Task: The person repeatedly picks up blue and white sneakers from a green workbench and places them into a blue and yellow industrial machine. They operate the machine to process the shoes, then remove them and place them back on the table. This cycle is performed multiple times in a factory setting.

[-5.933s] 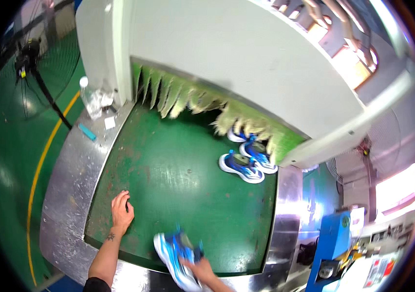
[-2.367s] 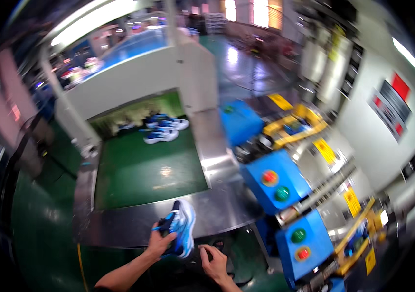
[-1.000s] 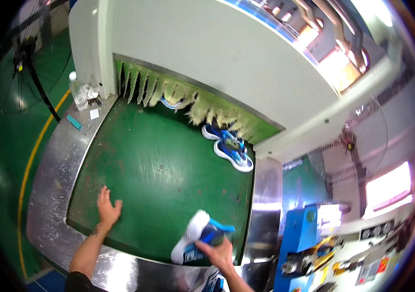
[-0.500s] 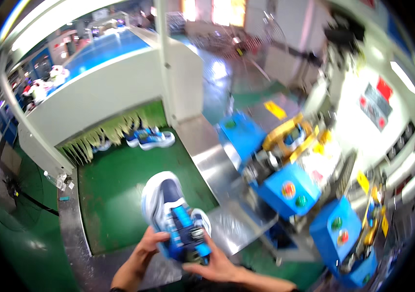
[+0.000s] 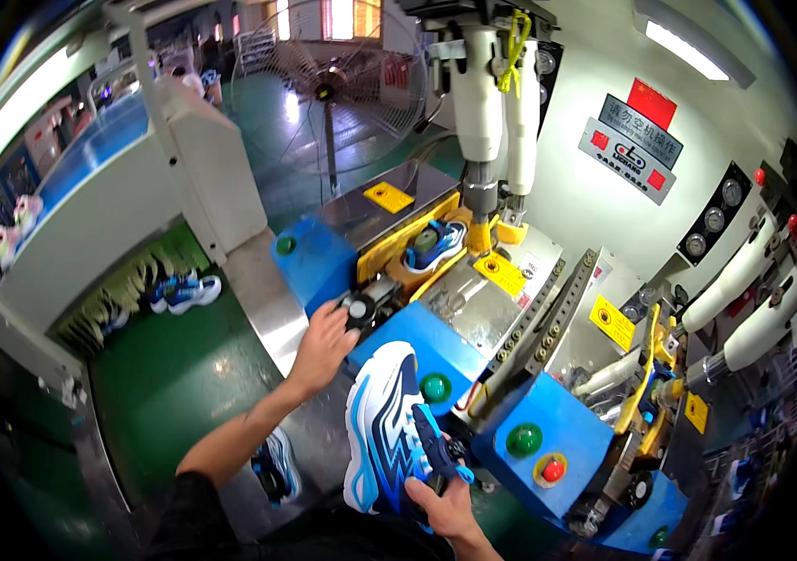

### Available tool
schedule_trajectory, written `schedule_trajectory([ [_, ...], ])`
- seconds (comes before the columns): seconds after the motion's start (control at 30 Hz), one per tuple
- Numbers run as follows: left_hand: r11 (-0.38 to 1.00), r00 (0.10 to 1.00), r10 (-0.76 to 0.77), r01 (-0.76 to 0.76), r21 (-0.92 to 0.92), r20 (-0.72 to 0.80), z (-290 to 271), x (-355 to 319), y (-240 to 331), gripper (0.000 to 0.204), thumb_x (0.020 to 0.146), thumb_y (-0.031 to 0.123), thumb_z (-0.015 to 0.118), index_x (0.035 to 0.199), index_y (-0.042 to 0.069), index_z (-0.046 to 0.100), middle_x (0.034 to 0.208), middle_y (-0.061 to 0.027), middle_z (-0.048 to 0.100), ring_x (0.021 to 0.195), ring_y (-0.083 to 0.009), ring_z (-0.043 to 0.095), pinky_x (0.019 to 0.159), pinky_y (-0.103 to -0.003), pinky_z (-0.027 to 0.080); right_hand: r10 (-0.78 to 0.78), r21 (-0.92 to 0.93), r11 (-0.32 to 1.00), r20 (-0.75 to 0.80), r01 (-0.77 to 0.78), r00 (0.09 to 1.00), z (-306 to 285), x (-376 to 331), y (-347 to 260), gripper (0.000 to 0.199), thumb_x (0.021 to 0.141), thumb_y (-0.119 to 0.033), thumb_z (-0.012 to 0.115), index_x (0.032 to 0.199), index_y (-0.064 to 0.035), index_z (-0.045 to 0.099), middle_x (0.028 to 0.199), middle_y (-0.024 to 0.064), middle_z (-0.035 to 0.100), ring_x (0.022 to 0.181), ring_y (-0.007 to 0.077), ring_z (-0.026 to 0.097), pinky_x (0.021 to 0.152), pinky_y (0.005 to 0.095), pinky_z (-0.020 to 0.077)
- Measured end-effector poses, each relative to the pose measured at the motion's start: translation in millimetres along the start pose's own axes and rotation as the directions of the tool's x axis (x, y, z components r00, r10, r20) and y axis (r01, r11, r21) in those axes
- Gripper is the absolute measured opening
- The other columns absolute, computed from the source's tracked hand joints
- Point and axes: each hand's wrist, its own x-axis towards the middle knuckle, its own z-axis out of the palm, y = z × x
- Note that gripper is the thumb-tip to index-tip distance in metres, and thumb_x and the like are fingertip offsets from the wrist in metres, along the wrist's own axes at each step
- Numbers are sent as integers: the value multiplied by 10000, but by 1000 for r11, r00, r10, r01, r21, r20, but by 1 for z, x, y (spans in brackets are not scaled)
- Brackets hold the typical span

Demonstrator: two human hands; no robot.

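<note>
My right hand (image 5: 447, 510) grips a blue and white sneaker (image 5: 382, 449), tilted toe-up with its thick white sole facing left. Dark blue straps or laces hang at its opening. My left hand (image 5: 326, 341) reaches forward with loosely bent fingers beside a black round knob (image 5: 358, 309) on the near press station; whether they touch it I cannot tell. Inside that station, between yellow pads, sits another blue sneaker (image 5: 438, 245). Below my left forearm, a further sneaker (image 5: 279, 467) lies on the metal ledge, partly hidden by the arm.
Blue housings with a green button (image 5: 435, 388) and a red button (image 5: 553, 470) stand close to the held shoe. White press cylinders (image 5: 481, 103) hang above the near station. At left, a pair of sneakers (image 5: 183, 292) rests on the green conveyor (image 5: 174, 374). A fan (image 5: 326, 92) stands behind.
The view has turned right toward the press. My left hand has let go of the sneaker and moved forward to the knob. My right hand still holds the sneaker.
</note>
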Motion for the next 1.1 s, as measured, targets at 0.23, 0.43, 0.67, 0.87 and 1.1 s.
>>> schedule_trajectory([
  [0.23,787,958,-15,-166,594,287,53,290,-106,808,915,344,604,1462,-89,197,1371,-332,450,1289,-387,468,1062,-398,373,131,-274,953,-8,-128,991,16,57,-20,748,777,-299,754,1405,-22,456,1355,160,502,1271,252,435,1070,372,323],
  [0.43,751,934,148,-321,577,326,60,331,-114,464,891,201,571,1246,-89,499,1101,-258,625,1056,-375,598,937,-412,451,214,-355,859,-407,-370,888,25,86,19,657,773,-211,780,1346,-29,513,799,-16,494,715,119,455,623,311,408],
  [0.67,708,886,-422,454,-541,192,-62,247,-28,593,935,200,616,1440,8,372,1315,-97,548,1157,-170,553,1008,-310,440,323,113,946,-350,-303,879,51,218,-28,499,882,-173,679,1298,29,491,1146,121,627,1004,182,618,891,367,513],
  [0.87,643,918,-363,120,-757,-163,-228,60,-108,730,938,471,550,1488,71,284,1470,-143,412,1296,-336,470,1098,-502,380,404,146,915,-308,-377,861,-5,457,-23,296,943,-181,566,1152,28,545,986,160,677,856,291,691,770,396,588],
  [1.1,928,686,-337,126,-351,-644,-285,-94,-113,698,909,342,588,1474,33,318,1353,-224,486,1181,-345,536,959,-496,470,-358,-800,542,-497,-258,790,19,523,87,597,804,-226,654,1239,81,385,1159,321,466,1095,497,468,983,480,393],
])
